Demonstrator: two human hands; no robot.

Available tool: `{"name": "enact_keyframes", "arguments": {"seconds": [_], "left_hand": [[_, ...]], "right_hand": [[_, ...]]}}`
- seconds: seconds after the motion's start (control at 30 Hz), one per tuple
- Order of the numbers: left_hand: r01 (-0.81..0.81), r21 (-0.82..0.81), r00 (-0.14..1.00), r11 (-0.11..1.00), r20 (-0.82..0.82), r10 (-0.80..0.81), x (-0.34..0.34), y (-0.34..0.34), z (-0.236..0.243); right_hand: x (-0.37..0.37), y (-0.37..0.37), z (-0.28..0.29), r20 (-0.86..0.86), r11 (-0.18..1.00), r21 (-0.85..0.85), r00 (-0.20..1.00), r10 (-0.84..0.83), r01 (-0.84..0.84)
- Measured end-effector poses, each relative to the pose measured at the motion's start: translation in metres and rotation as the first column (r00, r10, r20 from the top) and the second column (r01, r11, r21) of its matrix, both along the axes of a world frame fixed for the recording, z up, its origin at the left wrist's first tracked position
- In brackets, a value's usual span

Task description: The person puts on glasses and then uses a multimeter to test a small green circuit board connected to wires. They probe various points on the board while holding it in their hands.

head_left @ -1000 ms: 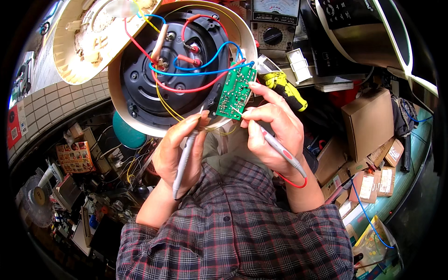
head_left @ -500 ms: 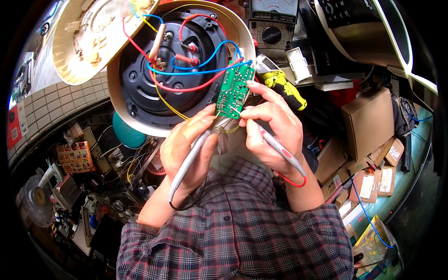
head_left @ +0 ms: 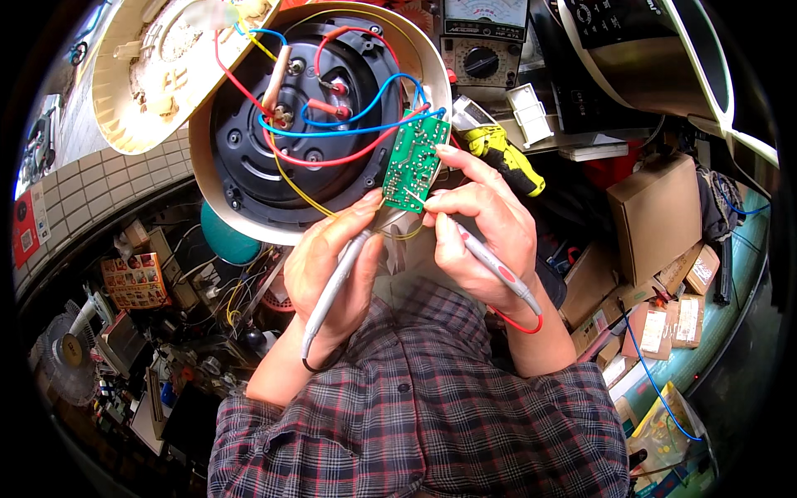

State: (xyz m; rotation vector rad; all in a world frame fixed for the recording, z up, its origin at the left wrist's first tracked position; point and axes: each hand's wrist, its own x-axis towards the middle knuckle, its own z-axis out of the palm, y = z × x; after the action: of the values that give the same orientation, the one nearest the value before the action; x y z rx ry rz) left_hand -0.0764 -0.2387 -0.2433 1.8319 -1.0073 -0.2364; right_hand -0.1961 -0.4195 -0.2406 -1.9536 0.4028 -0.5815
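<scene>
My left hand (head_left: 334, 257) is closed around a grey test probe (head_left: 330, 290) with a black lead, its tip by the lower left edge of a green circuit board (head_left: 413, 158). In my right hand (head_left: 490, 224) is a second grey probe (head_left: 501, 266) with red marks and a red lead; its tip points at the board's lower part. Fingers of both hands touch the board's edges. Blue, red and yellow wires run from the board area to the black underside of a round appliance (head_left: 274, 199) in a cream housing.
An analog multimeter (head_left: 481, 62) stands beyond the board. Right of it lie a yellow-and-black tool (head_left: 502, 158) and a small white plastic part (head_left: 530, 114). A cream cover (head_left: 124, 91) leans at upper left. Cardboard boxes (head_left: 656, 220) are piled at right, a fan (head_left: 68, 353) at lower left.
Both hands and the board have shifted very slightly left. The left probe's tip has moved a little toward the board's left edge; both probes stay held.
</scene>
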Motion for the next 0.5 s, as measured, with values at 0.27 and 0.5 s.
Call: {"name": "enact_keyframes", "arguments": {"seconds": [0.27,0.5], "left_hand": [[-0.009,0.012,1.0,1.0,0.026,0.009,0.0001,-0.0022,0.0008],[-0.013,0.018,0.999,1.0,0.038,0.012,0.0001,-0.0034,0.0016]], "right_hand": [[-0.0005,-0.0019,0.0009,0.001,1.0,-0.004,1.0,0.014,-0.014],[-0.0002,-0.0017,0.0014,-0.002,1.0,-0.005,1.0,0.01,-0.01]]}}
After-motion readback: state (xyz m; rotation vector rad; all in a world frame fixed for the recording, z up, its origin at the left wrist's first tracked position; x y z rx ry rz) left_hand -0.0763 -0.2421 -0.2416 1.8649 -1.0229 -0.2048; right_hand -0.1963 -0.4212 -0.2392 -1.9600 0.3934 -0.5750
